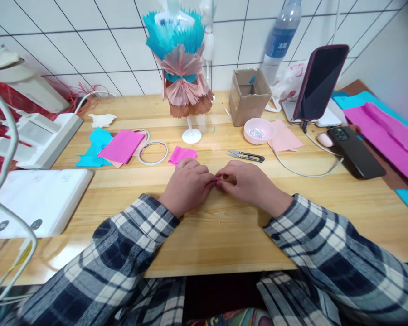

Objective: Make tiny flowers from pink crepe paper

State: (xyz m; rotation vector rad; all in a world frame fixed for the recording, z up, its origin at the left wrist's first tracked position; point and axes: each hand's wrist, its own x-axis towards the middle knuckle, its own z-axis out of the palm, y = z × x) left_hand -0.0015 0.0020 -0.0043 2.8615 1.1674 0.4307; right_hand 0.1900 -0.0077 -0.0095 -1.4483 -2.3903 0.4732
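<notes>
Low over the middle of the wooden table, my left hand and my right hand meet, fingertips pinched. Between them is a tiny piece of magenta paper, mostly hidden by the fingers. Just beyond my left hand lies a folded square of magenta crepe paper. Black thread snips rest behind my right hand. Farther back, a small dress form on a white stand wears a dress of turquoise, pink and brown crepe paper.
A pink bowl of sequins, a cardboard box and a propped phone stand at back right. Another phone lies right. Paper sheets, a power strip and a white router-like box are left.
</notes>
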